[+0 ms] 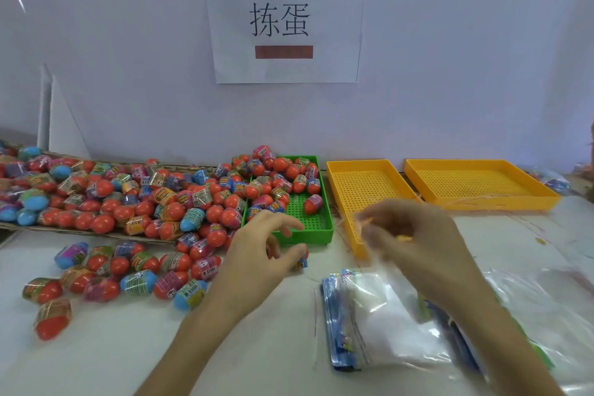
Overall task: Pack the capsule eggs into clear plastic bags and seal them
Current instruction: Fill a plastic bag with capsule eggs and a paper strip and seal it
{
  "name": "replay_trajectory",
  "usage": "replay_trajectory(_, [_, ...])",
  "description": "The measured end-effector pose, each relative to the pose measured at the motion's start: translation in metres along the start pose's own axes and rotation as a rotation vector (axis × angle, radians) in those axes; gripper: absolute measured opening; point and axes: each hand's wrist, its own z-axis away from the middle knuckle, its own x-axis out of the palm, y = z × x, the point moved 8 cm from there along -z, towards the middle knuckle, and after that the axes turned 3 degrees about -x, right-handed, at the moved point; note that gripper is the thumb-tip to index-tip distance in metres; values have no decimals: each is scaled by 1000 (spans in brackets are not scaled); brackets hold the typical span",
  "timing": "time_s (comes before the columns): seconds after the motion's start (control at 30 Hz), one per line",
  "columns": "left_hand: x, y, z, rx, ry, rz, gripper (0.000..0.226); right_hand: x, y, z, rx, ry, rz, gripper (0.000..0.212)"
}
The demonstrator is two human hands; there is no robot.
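Several capsule eggs, mostly red with printed wrappers, are heaped on a flat cardboard sheet (pixel 29 226) at the left, and the pile (pixel 167 199) spills into a green tray (pixel 316 230). More loose eggs (pixel 135 270) lie on the white table in front. My left hand (pixel 257 257) sits just in front of the green tray, with its fingers and thumb curled over one small egg (pixel 303 261) that is mostly hidden. My right hand (pixel 421 244), blurred, pinches the top of a clear plastic bag (pixel 389 305). That bag hangs down onto a stack of bags (pixel 340 331).
Two yellow perforated trays (pixel 360 190) (pixel 482 183) stand at the back right against the wall. A paper sign (pixel 284 21) hangs on the wall above. More clear bags (pixel 546 305) lie at the right, and some packed bags (pixel 553 182) sit at the far right edge.
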Motion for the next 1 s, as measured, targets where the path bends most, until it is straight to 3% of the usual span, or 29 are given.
replay_trajectory(0.1, [-1, -3, -3, -168, -39, 420, 16, -2, -20, -29, -11, 25, -497, 20])
replay_trajectory(0.23, [16, -16, 4, -487, -216, 858, 83, 19, -25, -46, 50, -102, -1065, 20])
replay_trajectory(0.33, [24, -12, 11, -501, -387, 1057, 99, 41, -11, -38, 153, -155, -1230, 22])
replay_trajectory(0.43, [29, -3, 15, -515, -540, 1142, 83, 53, -3, -30, 204, -226, -1247, 24])
replay_trajectory(0.53, [34, -1, 16, -522, -577, 1123, 77, 59, -2, -29, 213, -270, -1245, 25])
replay_trajectory(0.67, [29, -7, 6, -471, -370, 1102, 55, 65, -2, -28, 200, -285, -1153, 25])
replay_trajectory(0.8, [-6, -22, -4, -400, 7, 1086, 60, 66, 9, -29, 316, -253, -1110, 36])
replay_trajectory(0.9, [-25, -24, -5, -313, 170, 981, 60, 65, 15, -29, 340, -245, -1024, 47])
replay_trajectory(1.0, [-34, -23, -4, -270, 249, 926, 58, 60, 18, -30, 286, -190, -860, 24])
